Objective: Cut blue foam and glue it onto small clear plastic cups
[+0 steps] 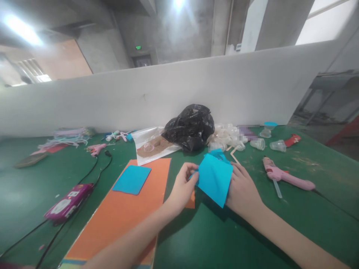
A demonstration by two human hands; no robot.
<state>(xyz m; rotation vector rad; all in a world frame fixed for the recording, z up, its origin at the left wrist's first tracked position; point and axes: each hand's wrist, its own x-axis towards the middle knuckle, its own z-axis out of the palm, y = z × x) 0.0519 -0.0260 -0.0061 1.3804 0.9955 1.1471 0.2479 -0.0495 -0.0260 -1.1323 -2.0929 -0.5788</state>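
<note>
My left hand point(183, 185) pinches the left edge of a blue paper square point(214, 178), held a little above the green table point(224, 235). My right hand point(242, 190) is behind the paper's right side, its fingers hidden by the sheet and touching it. A small orange piece point(191, 200) shows under my left hand. To the left lies a long orange sheet point(123, 216) with a second blue square point(131, 179) flat on it.
A pink glue gun point(283, 175) lies right of my hands. A black plastic bag point(190, 127), clear plastic cups point(258, 143) and a wooden stick sit by the white partition. Left are another glue gun point(97, 148), cables, a purple power strip point(68, 201) and pipe cleaners point(67, 136).
</note>
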